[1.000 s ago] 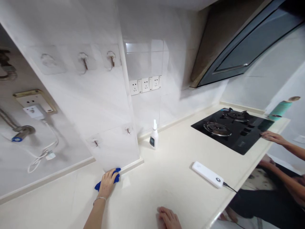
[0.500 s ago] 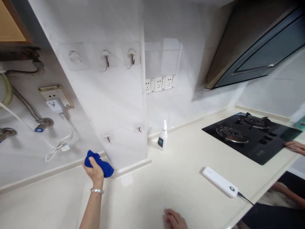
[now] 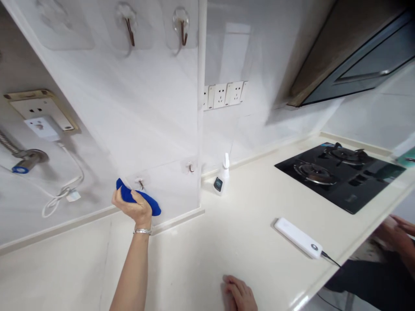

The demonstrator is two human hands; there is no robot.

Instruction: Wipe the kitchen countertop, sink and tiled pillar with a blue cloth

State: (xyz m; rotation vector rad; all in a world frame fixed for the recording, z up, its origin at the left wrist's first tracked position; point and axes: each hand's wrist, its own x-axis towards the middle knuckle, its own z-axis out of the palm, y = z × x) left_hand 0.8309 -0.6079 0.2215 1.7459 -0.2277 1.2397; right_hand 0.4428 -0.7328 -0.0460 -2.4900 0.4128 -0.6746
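Note:
My left hand [image 3: 132, 207] is closed around a blue cloth [image 3: 147, 206] and presses it against the white tiled pillar [image 3: 145, 116], just below a small hook [image 3: 140, 183]. My right hand [image 3: 240, 293] lies flat on the cream countertop [image 3: 227, 242] near the bottom edge, fingers stretched out, holding nothing. A silver bracelet sits on my left wrist.
A white spray bottle [image 3: 221, 178] stands by the back wall. A white power bank [image 3: 298, 237] with a cable lies near the counter's front edge. A black gas hob [image 3: 337, 175] is at the right. Another person's hands [image 3: 398, 235] show at the lower right. Wall sockets [image 3: 225, 93] and hooks [image 3: 183, 30] are above.
My left hand has lifted the blue cloth from the counter corner up onto the pillar's face. My right hand has stayed put. The view has moved closer and tilted.

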